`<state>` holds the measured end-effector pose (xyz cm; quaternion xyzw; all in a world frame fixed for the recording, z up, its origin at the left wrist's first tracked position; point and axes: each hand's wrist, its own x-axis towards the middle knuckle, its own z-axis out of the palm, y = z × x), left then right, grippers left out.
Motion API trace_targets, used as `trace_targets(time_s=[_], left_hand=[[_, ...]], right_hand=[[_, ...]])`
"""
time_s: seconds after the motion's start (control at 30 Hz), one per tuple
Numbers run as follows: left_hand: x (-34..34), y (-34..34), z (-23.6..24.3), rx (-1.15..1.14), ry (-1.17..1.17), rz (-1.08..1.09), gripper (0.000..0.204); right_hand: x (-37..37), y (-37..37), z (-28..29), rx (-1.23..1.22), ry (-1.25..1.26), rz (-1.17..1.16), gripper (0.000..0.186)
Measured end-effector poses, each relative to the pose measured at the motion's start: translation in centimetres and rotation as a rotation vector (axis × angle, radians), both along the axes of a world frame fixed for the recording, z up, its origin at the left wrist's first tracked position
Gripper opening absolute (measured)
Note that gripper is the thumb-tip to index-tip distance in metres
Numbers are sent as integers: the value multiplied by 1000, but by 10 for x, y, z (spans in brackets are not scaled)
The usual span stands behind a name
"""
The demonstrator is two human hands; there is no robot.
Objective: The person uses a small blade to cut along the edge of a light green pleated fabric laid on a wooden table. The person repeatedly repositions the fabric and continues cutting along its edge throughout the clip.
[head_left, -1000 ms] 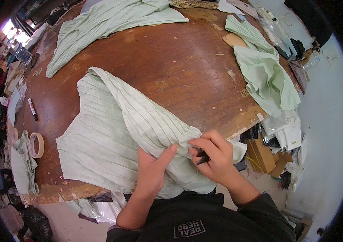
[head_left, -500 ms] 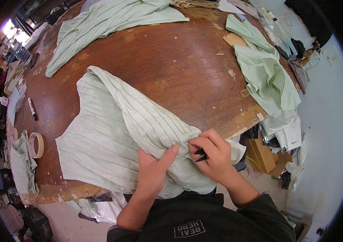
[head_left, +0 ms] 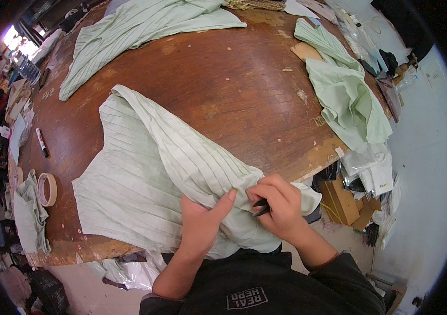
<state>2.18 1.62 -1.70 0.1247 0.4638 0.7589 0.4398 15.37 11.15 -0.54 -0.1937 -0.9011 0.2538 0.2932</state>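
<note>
A pale green pleated garment (head_left: 129, 173) lies across the near part of the table, its right side gathered up toward me. My left hand (head_left: 202, 218) is closed on a fold of it, thumb on top and fingers hidden beneath the cloth. Just right of that, my right hand (head_left: 281, 205) is closed around small black thread snips (head_left: 261, 207), whose two dark pointed ends stick out toward the left. Its fingertips are at the fabric's edge; whether they pinch the cloth as well is hard to make out.
More pale green pleated cloth (head_left: 144, 26) lies on the far side of the wooden table (head_left: 213, 79). Green pieces (head_left: 347, 100) hang over the right edge, above a cardboard box (head_left: 341, 202). A tape roll (head_left: 47, 189), a marker (head_left: 42, 142) and folded cloth (head_left: 30, 212) lie at left.
My right hand has shifted slightly, and the snips in it have turned a little. The left hand and the garment are almost where they were.
</note>
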Motion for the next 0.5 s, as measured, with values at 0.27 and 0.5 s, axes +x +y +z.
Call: trace_targets(time_s=[0.27, 0.5], left_hand=[[1, -3, -5, -85, -67, -19, 53], [4, -1, 1, -4, -108, 27, 34]], right_hand=[[5, -4, 0, 211, 94, 62, 40], [-3, -8, 7, 89, 91, -11, 35]])
